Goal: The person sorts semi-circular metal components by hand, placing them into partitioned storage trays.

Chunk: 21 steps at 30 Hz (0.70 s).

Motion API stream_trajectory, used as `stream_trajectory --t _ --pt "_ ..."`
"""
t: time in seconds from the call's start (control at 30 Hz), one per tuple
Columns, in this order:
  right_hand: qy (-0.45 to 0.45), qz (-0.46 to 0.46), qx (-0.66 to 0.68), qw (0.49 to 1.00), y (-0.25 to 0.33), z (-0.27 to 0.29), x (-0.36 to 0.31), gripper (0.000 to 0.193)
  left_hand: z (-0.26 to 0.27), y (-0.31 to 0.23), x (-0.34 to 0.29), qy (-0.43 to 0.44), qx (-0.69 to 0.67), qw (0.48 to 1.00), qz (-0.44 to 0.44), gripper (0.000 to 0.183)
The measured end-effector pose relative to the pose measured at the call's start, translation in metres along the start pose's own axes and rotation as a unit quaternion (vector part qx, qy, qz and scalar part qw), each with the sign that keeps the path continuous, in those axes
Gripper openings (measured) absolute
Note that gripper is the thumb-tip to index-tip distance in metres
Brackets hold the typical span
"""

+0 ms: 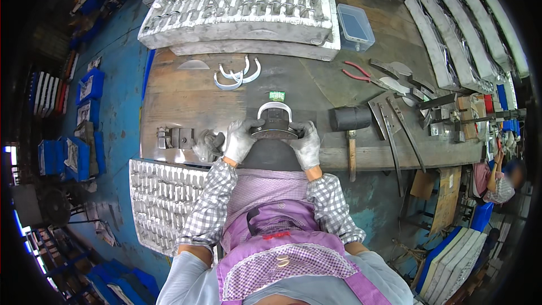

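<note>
Both hands wear pale gloves. My left hand [239,140] and my right hand [306,144] are closed on opposite ends of a dark curved metal piece [275,134] at the table's front edge. Just beyond it, a silver U-shaped metal handle [275,105] arches around a dark block [275,116]; whether it touches the curved piece I cannot tell. A small green packet [276,96] lies behind the arch. Farther back, to the left, are several loose U-shaped handles [236,79]. A crumpled grey glove or cloth [209,146] lies beside my left hand.
A black-headed mallet [351,118] lies right of my hands, near red-handled pliers [357,72] and long metal bars [390,135]. White foam trays of metal parts [237,34] stand at the back; another tray [164,203] is lower left. A clear plastic box [355,25] stands behind.
</note>
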State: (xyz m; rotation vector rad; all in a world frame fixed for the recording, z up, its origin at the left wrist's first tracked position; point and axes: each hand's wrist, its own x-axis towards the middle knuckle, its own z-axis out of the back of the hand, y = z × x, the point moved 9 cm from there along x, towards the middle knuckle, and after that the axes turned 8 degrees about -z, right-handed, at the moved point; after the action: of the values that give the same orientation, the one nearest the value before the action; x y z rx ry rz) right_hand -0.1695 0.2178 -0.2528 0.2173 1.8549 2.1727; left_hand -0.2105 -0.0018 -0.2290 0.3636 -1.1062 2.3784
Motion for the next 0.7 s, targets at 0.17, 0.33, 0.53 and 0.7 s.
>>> stream_trajectory --t 0.17,0.33,0.53,0.7 --pt "0.014 -0.029 0.03 0.999 -0.011 0.004 0.004 0.041 0.0 -0.004 0.006 0.016 0.004 1.0 0.026 0.036" --pt "0.016 -0.054 0.007 0.998 -0.015 0.004 0.007 0.044 0.004 -0.007 0.011 0.013 -0.007 0.999 0.038 0.033" --pt "-0.007 -0.074 0.029 0.997 -0.03 0.008 0.003 0.043 0.006 -0.013 0.013 -0.008 -0.01 1.0 0.015 0.033" --pt "-0.038 -0.011 -0.08 0.996 -0.022 0.031 0.002 0.042 0.004 -0.07 0.044 0.087 0.06 0.994 -0.029 0.031"
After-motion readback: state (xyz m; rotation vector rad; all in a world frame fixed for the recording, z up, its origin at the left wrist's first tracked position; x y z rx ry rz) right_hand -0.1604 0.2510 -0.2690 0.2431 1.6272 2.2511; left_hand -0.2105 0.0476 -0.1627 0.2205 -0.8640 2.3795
